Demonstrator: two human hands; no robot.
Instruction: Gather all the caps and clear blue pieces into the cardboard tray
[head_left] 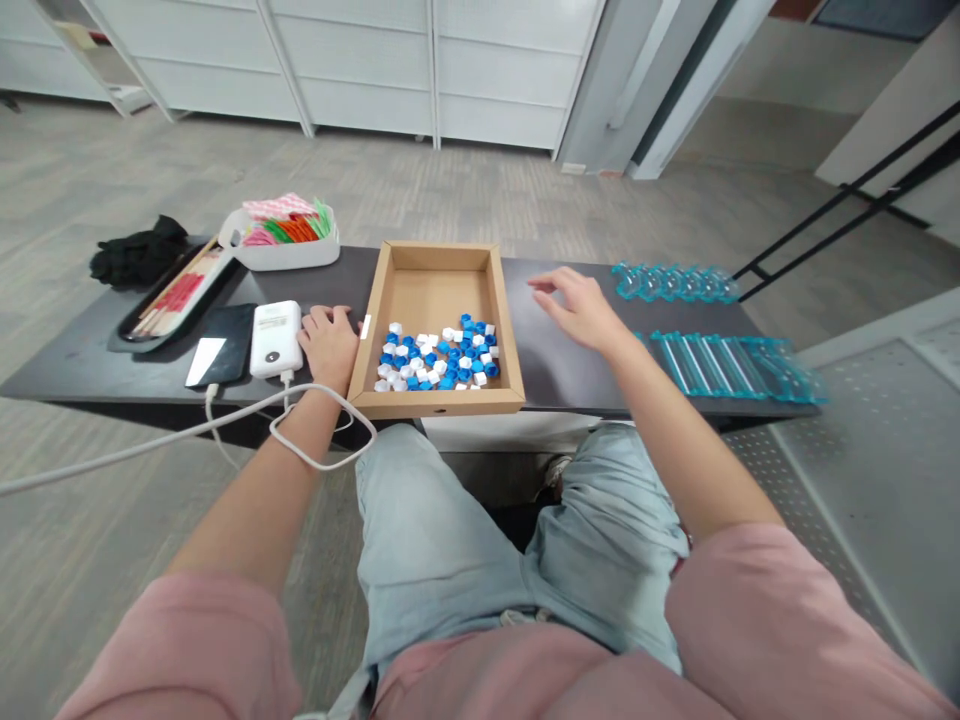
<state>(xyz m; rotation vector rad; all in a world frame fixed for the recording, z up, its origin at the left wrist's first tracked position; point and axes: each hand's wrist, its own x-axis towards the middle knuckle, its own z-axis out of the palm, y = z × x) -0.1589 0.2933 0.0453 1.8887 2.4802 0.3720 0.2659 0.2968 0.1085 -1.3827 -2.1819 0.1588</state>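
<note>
A shallow cardboard box (pixel 442 402) lies on the dark table with many small blue and white pieces (pixel 465 362), some hexagonal, gathered toward its near side. My left hand (pixel 330 345) rests on the tabletop against or close to the box's left wall, fingers loosely spread and nothing held. Just left of it is a white power bank (pixel 275 338) with a cable plugged in. On the other side, my right hand (pixel 576 305) hovers over the table right of the box, thumb and fingers apart and holding nothing.
Left on the table (pixel 562 385) are a dark phone (pixel 220 345), an oval tray (pixel 161 312) of sticks, a white basket (pixel 292 255) of colourful strips and a black cloth item (pixel 140 250). Clear teal plastic pieces (pixel 712 368) lie right. A white cable (pixel 150 448) crosses my left forearm.
</note>
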